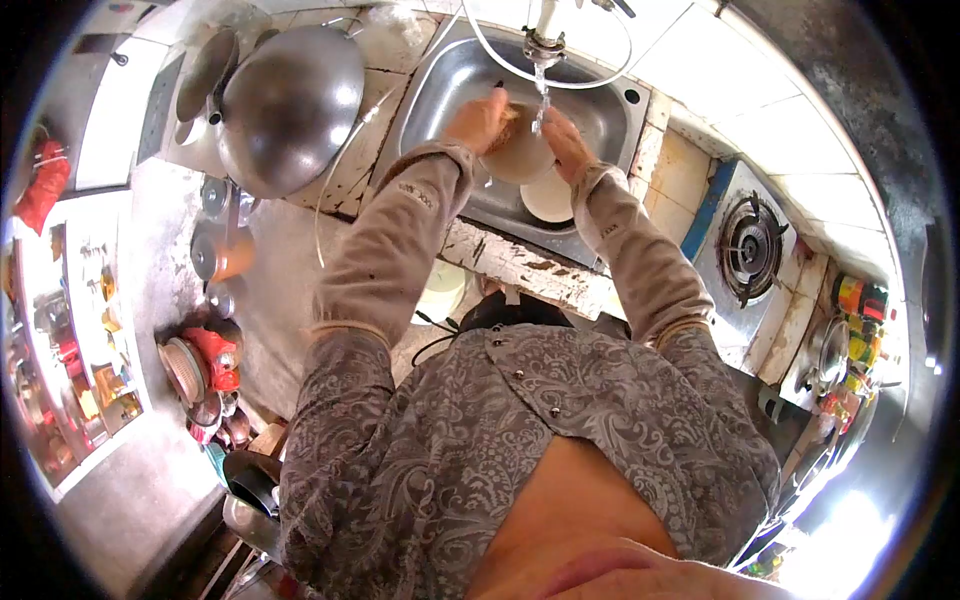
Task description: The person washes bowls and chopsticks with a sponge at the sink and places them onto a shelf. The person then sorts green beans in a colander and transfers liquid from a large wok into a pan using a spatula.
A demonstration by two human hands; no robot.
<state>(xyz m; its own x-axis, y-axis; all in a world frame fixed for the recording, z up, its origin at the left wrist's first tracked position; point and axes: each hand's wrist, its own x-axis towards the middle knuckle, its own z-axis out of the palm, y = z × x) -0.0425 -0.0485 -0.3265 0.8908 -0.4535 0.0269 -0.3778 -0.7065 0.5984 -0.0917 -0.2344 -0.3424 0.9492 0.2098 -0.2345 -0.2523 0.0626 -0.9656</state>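
Note:
Both hands are inside a steel sink (425, 95), at a pale, tan-looking bowl (522, 162). My left hand (478, 122) is closed on the bowl's left side, beside a brownish patch that I cannot make out. On the right side, my right hand (566, 145) holds the bowl's rim, its fingers partly hidden. A thin stream of water (541, 90) falls from the tap (545, 42) between the hands. Below the held bowl, a white bowl (549, 197) lies on the sink floor.
A large dark wok (292, 110) stands left of the sink. A white hose (490, 55) loops around the tap. To the right is a gas stove (750, 248). The worn sink ledge (530, 265) runs in front of me. An orange-brown pot (225, 252) is at the left.

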